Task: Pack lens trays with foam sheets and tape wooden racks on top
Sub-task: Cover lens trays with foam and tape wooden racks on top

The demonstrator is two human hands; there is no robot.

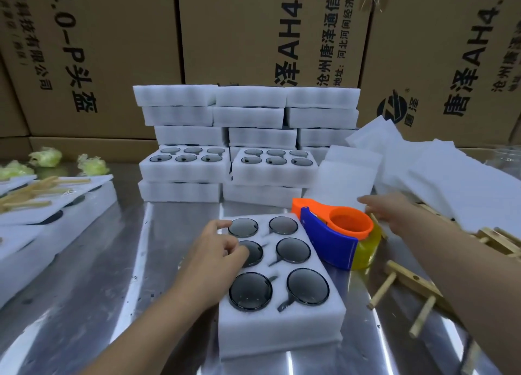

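Resting loosely curled on the foam lens tray (282,329), left hand (222,248) grips nothing; right hand (390,214) stretches straight-fingered toward the foam sheets (349,174).

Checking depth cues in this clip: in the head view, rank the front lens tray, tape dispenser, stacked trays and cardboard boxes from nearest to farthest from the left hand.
1. The front lens tray: directly under the left hand, touching it.
2. The tape dispenser: just to the right.
3. The stacked trays: behind, mid-table.
4. The cardboard boxes: at the very back.
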